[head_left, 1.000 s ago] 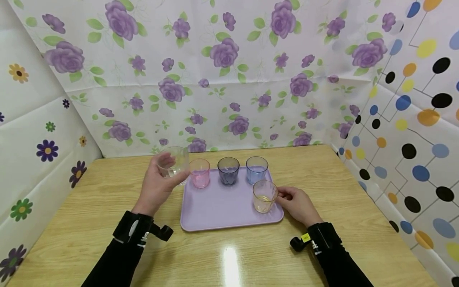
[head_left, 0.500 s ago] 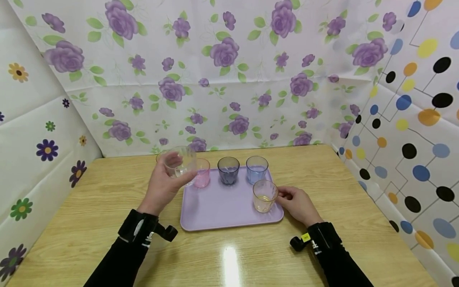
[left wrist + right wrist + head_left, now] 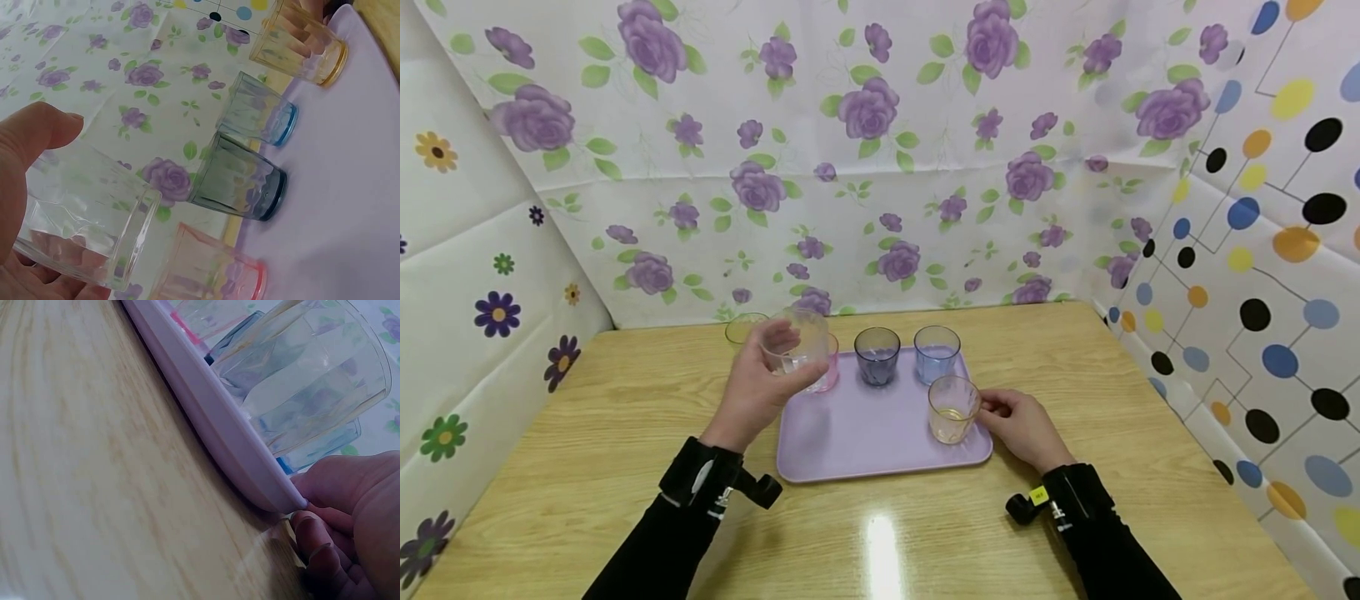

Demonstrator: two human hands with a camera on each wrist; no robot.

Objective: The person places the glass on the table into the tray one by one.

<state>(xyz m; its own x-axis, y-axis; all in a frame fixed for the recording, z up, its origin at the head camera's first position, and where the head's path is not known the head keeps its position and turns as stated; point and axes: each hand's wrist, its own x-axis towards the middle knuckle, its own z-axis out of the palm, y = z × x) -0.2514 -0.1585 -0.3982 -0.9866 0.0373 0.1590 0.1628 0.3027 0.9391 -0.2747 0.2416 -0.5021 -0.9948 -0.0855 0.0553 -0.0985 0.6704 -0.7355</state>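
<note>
Left hand: the left hand [image 3: 758, 385] is wrapped around a clear cup [image 3: 796, 342] and holds it in the air over the far left corner of the purple tray [image 3: 865, 454].
Clear cup: it leans a bit to one side, and the left wrist view shows the thumb on one side and the palm under it.
Right hand: the right hand [image 3: 1021, 427] rests at the tray's right edge, with curled fingers touching the rim beside the yellow cup [image 3: 953, 408]. It does not hold that cup.
On the tray: 3 cups stand in a row along the far edge: pink cup [image 3: 827, 375], dark blue cup [image 3: 877, 355] and light blue cup [image 3: 937, 353]. The yellow cup stands near the right front corner.
How to do it well: the cup should be turned upright and brought down slowly on a bare spot, so it does not bump the pink cup. The right hand should keep the tray from sliding.
Hard to see: the clear cup and left hand cover most of the pink cup. Another cup [image 3: 741, 327] on the table behind the hand shows only its rim. Whether any cup has water in it cannot be told.
</note>
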